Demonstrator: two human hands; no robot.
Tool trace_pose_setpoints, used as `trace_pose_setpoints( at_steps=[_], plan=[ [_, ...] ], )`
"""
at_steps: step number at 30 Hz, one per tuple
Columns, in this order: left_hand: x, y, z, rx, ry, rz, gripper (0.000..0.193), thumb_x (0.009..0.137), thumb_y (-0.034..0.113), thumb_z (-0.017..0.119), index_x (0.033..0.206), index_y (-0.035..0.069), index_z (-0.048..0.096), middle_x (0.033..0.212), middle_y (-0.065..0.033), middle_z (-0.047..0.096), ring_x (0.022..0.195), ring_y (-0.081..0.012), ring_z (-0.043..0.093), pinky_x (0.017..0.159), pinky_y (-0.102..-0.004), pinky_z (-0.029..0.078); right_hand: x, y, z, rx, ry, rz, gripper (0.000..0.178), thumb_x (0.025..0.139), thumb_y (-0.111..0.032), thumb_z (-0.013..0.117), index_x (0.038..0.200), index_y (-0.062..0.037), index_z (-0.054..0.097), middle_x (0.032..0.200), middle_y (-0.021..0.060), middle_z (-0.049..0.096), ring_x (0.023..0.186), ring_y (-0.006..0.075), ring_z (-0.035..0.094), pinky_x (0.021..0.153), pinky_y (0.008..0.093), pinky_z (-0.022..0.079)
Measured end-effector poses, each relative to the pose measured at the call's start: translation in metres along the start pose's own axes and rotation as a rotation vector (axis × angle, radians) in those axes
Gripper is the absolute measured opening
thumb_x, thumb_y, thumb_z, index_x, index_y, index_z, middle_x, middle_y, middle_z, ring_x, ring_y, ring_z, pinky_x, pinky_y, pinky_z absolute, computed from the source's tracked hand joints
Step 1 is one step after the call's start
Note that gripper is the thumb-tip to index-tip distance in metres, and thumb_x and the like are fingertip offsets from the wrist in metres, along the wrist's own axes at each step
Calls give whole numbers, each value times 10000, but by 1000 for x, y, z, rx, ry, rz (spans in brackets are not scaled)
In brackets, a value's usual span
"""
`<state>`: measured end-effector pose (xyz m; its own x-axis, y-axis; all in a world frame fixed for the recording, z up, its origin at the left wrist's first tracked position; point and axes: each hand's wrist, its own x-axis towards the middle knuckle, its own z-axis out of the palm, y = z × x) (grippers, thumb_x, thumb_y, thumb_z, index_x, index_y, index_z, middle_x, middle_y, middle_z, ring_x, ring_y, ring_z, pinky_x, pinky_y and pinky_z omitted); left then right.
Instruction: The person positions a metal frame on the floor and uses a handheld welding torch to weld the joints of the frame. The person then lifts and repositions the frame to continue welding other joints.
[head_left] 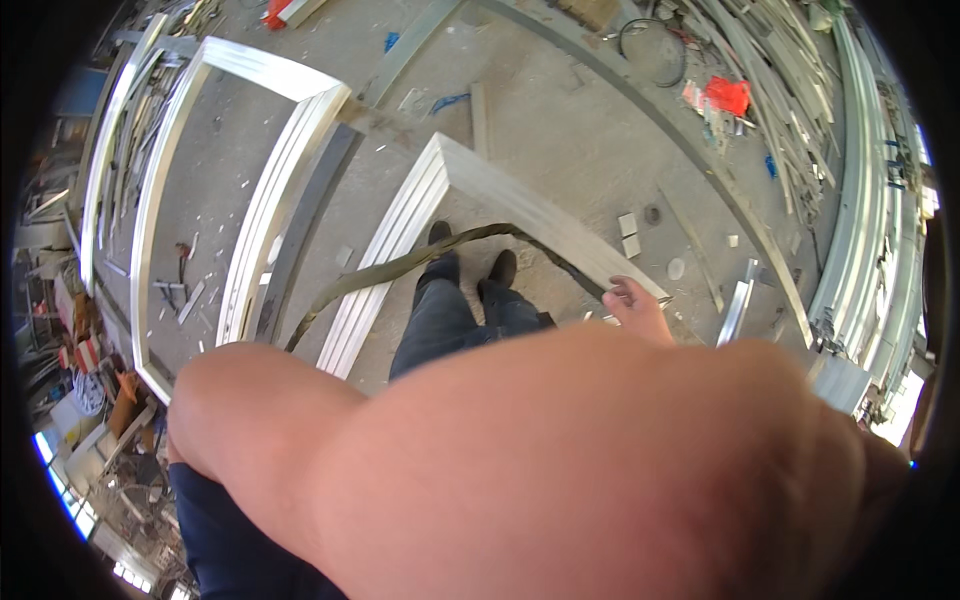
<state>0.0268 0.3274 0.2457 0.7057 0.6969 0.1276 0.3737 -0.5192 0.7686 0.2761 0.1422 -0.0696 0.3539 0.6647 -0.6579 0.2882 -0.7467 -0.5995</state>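
My left arm fills the lower foreground, bent at the elbow. My left hand (pixel 800 440) is very close and blurred at the right, its fingers hidden. Farther down, my right hand (pixel 638 308) has its fingers curled at the right stretch of a dark olive, kinked strip (pixel 385 270); it looks closed round it, though the grip is partly hidden. That strip arches over my shoes to the left, where my arm hides its far part. Beneath it lies a white mitred frame corner (pixel 540 215), one leg running toward me and the other ending near my right hand.
Larger white frames (pixel 265 70) and a dark grey bar (pixel 310 225) lie to the left. A long grey bar (pixel 690 150) crosses the right side. Stacked profiles (pixel 860 200) and piled metal strips (pixel 770 90) line the right edge, near a red sheet (pixel 727 95). Offcuts litter the floor.
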Motion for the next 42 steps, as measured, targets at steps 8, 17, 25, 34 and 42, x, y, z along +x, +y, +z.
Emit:
trace_pose_setpoints(
  at_steps=[8,17,25,34,42],
  plan=[
    [18,-79,-20,-157,-190,238,215,823,224,666,966,64,677,919,-114,678,747,-241,645,602,-372,502,-5,-10,6,-118,-70,76,520,920,-338,670,1316,-27,545,1088,152,702,986,280,687,857,388,535],
    [31,-131,-39,-203,-421,326,194,845,192,644,982,60,684,912,-116,687,731,-234,639,600,-365,500,-7,-20,22,-75,-88,126,499,920,-341,678,1281,-15,567,1098,154,695,986,268,684,867,379,534],
    [9,-196,-80,-351,-753,372,182,864,163,625,996,56,690,905,-119,695,717,-229,634,598,-359,497,-12,-12,20,-59,-81,190,507,916,-349,673,1286,-17,575,1056,152,704,977,267,686,862,376,534],
    [-189,-398,77,462,-1617,-643,387,824,400,697,1009,65,754,1050,-188,718,979,-334,693,846,-447,534,13,29,67,-458,-388,149,522,874,-446,635,1163,-11,636,1092,186,693,1037,367,654,884,439,520],
    [-162,-428,118,-566,-528,-1032,363,872,350,671,1068,45,700,955,-185,711,870,-380,678,813,-438,533,105,24,90,-386,-220,151,575,894,-445,627,1300,-43,567,1196,203,648,1111,391,615,937,464,495]
  ],
)
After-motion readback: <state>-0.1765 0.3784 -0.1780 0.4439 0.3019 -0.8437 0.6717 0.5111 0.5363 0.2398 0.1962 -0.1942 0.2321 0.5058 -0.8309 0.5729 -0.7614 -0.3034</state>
